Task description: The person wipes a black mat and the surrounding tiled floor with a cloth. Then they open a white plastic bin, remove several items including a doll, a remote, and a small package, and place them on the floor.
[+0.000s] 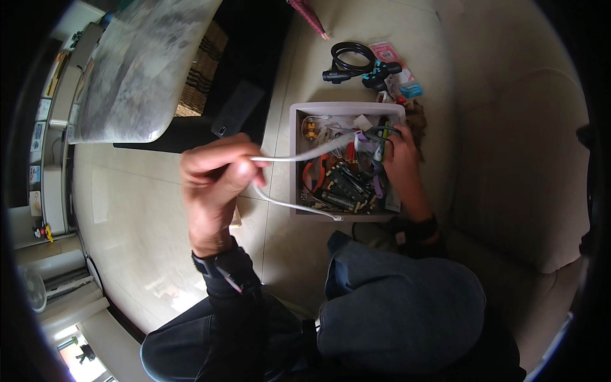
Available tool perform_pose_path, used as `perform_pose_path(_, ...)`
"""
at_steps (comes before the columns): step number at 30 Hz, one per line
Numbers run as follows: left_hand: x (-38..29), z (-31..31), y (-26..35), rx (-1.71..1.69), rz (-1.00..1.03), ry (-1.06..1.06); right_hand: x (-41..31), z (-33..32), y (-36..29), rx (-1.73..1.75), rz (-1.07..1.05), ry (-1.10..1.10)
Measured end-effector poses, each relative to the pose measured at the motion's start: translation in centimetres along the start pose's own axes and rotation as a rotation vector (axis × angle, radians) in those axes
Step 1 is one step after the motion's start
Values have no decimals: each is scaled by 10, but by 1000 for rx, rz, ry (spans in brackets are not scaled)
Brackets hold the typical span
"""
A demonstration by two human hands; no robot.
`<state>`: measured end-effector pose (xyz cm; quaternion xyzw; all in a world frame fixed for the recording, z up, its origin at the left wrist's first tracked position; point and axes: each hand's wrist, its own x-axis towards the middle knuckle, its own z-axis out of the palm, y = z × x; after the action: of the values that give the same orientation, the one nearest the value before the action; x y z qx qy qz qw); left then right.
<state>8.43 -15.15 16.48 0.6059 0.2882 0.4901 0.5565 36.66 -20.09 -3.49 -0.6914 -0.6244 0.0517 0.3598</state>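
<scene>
My left hand (222, 174) pinches a white cable (286, 204) between thumb and fingers, left of a pale plastic bin (347, 107). One end of the cable hangs over the bin's near rim; another stretch runs blurred towards the bin's far right part. My right hand (402, 152) is at the bin's right side, its fingers at a dark-handled item (382, 130), perhaps scissors; its grip is partly hidden. Beside it lies a purple plastic piece (363, 142). The bin also holds an orange-handled tool (312, 174), dark green circuit boards (344, 184), a yellow figurine (310, 130) and a white die (304, 196).
Beyond the bin, a coiled black cable lock (353, 57), a black game controller (379, 74) and a pink card package (384, 50) lie on the tiled floor. A marbled tabletop (138, 67) stands at upper left, a sofa (515, 167) on the right.
</scene>
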Motion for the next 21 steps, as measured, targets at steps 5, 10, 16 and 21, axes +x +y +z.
perform_pose_path(5,-2,0,10,-71,-14,199,1,2,2,-33,78,-86)
perform_pose_path(10,3,7,-7,107,-64,304,-5,0,-5,-90,19,-202)
perform_pose_path(16,6,1,-11,311,-120,334,-2,-17,-15,-318,-40,-337)
perform_pose_path(21,6,3,-7,467,-138,364,12,-49,-38,-242,189,-515)
